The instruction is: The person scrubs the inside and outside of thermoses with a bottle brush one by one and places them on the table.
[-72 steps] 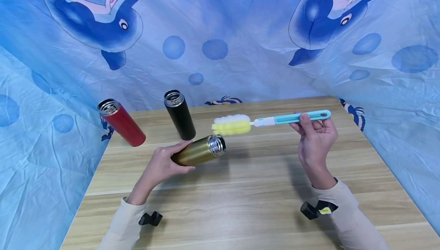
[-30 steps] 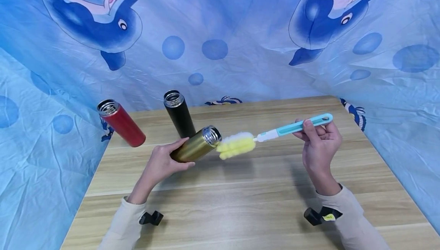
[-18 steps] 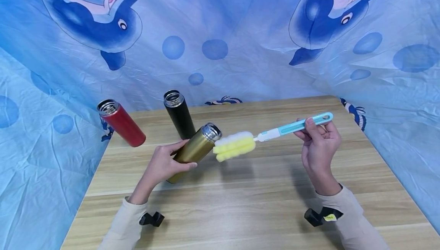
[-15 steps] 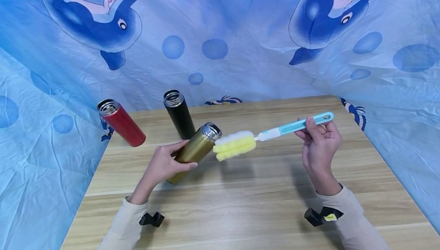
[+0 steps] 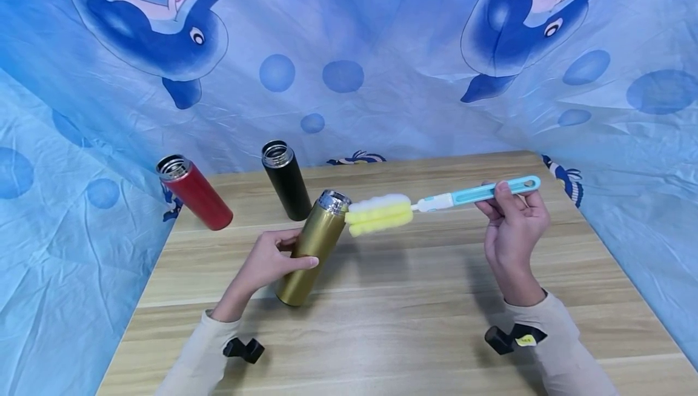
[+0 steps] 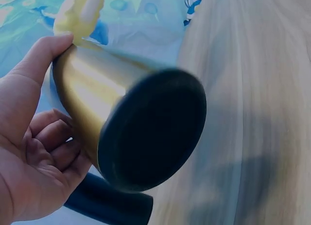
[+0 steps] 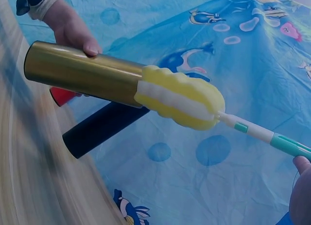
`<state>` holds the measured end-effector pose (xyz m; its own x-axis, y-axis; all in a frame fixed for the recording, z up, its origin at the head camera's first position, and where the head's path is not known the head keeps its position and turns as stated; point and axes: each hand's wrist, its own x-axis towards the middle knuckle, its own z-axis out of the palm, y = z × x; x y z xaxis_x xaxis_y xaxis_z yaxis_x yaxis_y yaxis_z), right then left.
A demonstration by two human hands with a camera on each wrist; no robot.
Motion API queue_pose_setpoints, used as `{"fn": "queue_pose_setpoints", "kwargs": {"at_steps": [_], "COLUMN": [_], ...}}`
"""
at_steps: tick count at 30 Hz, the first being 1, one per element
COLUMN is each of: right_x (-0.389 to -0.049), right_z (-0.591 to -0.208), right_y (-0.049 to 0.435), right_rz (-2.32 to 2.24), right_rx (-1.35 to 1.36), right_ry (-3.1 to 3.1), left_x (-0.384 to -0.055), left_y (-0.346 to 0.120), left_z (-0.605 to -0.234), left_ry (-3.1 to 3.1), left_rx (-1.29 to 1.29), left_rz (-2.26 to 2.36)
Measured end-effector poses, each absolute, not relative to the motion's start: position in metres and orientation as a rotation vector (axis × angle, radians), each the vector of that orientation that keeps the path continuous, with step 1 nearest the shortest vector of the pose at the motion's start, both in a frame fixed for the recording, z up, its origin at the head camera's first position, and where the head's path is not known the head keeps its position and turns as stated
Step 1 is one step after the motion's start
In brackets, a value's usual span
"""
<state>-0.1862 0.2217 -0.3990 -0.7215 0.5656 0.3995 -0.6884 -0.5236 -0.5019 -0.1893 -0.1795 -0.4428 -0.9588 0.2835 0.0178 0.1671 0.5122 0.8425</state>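
My left hand [image 5: 278, 260] grips a gold thermos bottle [image 5: 316, 250] round its body, lidless and tilted with its steel mouth up and to the right. Its dark base [image 6: 153, 130] faces the left wrist camera, lifted off the table. In my right hand [image 5: 515, 226] is a bottle brush [image 5: 436, 202], pinched near the end of its turquoise handle. The brush's yellow and white sponge head [image 5: 380, 214] points left, level with the bottle's neck and overlapping its edge in the head view. In the right wrist view the sponge [image 7: 180, 98] hides the bottle's mouth.
A black thermos bottle [image 5: 288, 184] stands open behind the gold one, and a red thermos bottle [image 5: 196, 193] stands open at the back left. The wooden table [image 5: 409, 323] ends at a blue dolphin-print curtain [image 5: 403, 99] behind and at both sides.
The gold bottle has swung from lying nearly level to steeper, its base coming down toward the near side. The brush dipped, then rose slightly, and its head now sits beside the bottle's neck.
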Motion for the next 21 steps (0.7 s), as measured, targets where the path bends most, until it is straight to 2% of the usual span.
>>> {"fn": "queue_pose_setpoints", "kwargs": {"at_steps": [21], "right_x": [-0.187], "right_z": [-0.402], "right_y": [0.219], "right_rz": [2.224], "right_rx": [0.218], "right_ry": [-0.87], "left_x": [-0.193], "left_y": [-0.162], "left_z": [-0.451], "left_ry": [2.227], "left_rx": [0.482], "left_rz": [1.724]}}
